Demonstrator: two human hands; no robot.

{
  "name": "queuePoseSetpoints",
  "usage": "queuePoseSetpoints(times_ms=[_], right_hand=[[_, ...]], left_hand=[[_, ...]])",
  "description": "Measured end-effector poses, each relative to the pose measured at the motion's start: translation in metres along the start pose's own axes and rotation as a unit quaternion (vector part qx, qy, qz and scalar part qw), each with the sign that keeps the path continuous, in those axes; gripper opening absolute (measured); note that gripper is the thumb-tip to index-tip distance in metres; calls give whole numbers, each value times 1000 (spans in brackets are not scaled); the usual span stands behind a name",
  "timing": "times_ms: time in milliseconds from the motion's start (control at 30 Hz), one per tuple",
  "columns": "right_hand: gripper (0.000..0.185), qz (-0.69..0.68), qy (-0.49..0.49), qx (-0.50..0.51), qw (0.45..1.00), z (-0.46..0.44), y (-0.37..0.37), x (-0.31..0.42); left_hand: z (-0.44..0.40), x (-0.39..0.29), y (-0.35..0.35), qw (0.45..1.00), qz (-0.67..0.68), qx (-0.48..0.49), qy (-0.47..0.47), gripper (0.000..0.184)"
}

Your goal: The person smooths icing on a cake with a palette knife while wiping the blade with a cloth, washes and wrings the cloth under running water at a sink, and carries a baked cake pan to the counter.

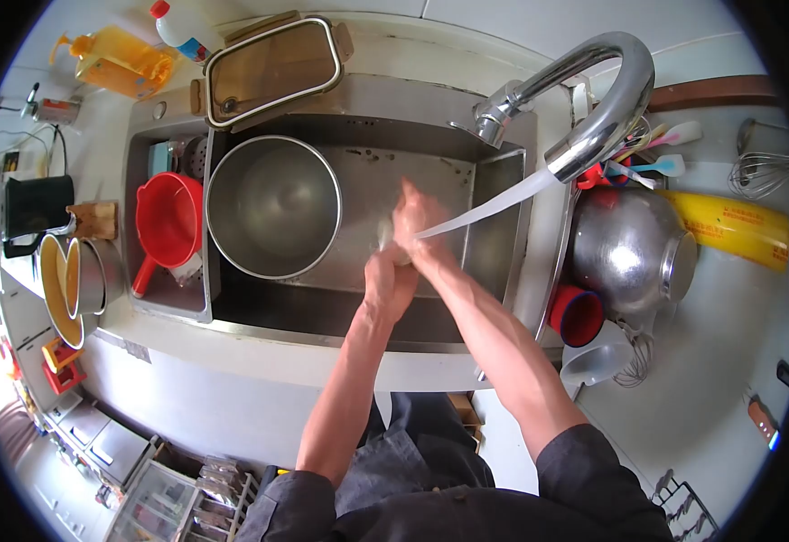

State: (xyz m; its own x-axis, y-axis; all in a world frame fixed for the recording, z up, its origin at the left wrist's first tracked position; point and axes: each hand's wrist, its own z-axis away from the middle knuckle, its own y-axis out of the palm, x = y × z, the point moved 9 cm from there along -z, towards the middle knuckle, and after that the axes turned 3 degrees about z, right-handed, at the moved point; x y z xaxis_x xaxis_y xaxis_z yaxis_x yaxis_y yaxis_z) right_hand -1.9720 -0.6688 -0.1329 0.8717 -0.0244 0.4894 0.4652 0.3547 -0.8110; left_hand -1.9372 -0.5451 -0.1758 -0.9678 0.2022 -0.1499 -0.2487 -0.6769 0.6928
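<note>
My left hand (pixel 391 282) and my right hand (pixel 420 221) are together over the sink basin (pixel 367 172), in the stream of water (pixel 494 208) from the chrome faucet (pixel 613 122). The fingers of my left hand look closed around a small, pale, shiny thing (pixel 383 235) that I cannot make out. My right hand overlaps it and is smeared by motion, so its fingers do not show clearly. To the left of both hands, a large round metal pot (pixel 274 206) stands in the basin, apart from them.
A red dipper (pixel 167 221) sits in the smaller left basin. A glass container lid (pixel 273 72) leans at the back rim. On the right are an upturned metal bowl (pixel 625 248), a red cup (pixel 578 316) and a whisk (pixel 760 172). Bottles (pixel 123 61) stand at the back left.
</note>
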Motion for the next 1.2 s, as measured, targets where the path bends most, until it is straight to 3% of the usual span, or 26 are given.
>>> queuePoseSetpoints(times_ms=[33,167,233,300,333,367,433,467,500,567,600,633,667,700,800,833,900,967,1033,1100,1167,1200], right_hand=[[41,52,-16,-24,998,-7,-3,1],[47,-5,-88,-98,991,6,-17,11],[48,-10,-111,-77,991,42,-10,19],[48,-129,-176,-71,973,72,-10,21],[49,-194,-142,5,971,85,-5,17],[49,-196,-142,6,970,94,-8,21],[47,-219,-227,-84,945,117,-41,45],[38,-273,-118,32,954,119,-37,44],[38,-272,-118,31,954,112,-29,37],[29,-225,-171,-77,956,93,-19,23],[22,-130,-140,-130,973,79,-21,17],[22,-131,-140,-130,973,68,-20,16],[21,-93,-102,-118,983,56,-16,10],[20,-55,-63,-104,991,46,-10,4],[26,-44,-61,-95,993,14,-4,-2],[24,-26,-14,-67,997,6,-10,-6],[25,-12,-88,-141,986,7,-22,4],[26,-39,-77,-136,987,21,-23,10],[29,-68,-96,-132,984,47,-24,15],[25,-87,-165,-109,976,66,-12,16],[20,-162,-137,-32,977,90,-25,32],[16,-204,-152,-87,963,100,-36,36]], left_hand=[[6,1,5,1000,16,0,9,38],[0,-9,21,998,53,26,-6,38],[-21,-11,6,995,87,-1,-42,42],[-50,-12,-26,997,24,4,-78,41],[-33,-16,0,992,63,-12,-110,34],[-36,-16,-6,992,63,-13,-108,34],[-45,-32,-23,998,-56,7,21,36],[-37,-32,-18,992,-121,-29,0,40],[-39,-23,-25,992,-121,-28,-1,40],[-34,-12,-14,944,-265,153,122,54],[-17,-13,8,951,-274,122,79,47],[-15,-18,-14,871,-490,6,38,44],[-21,-9,-23,961,-276,-32,6,43],[-26,2,-31,996,-47,-71,-26,42],[3,-16,7,997,-75,-6,17,42],[3,-16,8,997,-77,-7,18,42],[4,-13,28,994,52,99,-1,38],[-10,-13,22,989,115,94,-16,33],[-28,-7,-7,990,125,-4,-63,32],[-41,-11,-12,996,60,47,-45,29],[-50,-19,-34,990,136,-17,30,28],[-48,-25,-30,998,52,-16,43,29]])
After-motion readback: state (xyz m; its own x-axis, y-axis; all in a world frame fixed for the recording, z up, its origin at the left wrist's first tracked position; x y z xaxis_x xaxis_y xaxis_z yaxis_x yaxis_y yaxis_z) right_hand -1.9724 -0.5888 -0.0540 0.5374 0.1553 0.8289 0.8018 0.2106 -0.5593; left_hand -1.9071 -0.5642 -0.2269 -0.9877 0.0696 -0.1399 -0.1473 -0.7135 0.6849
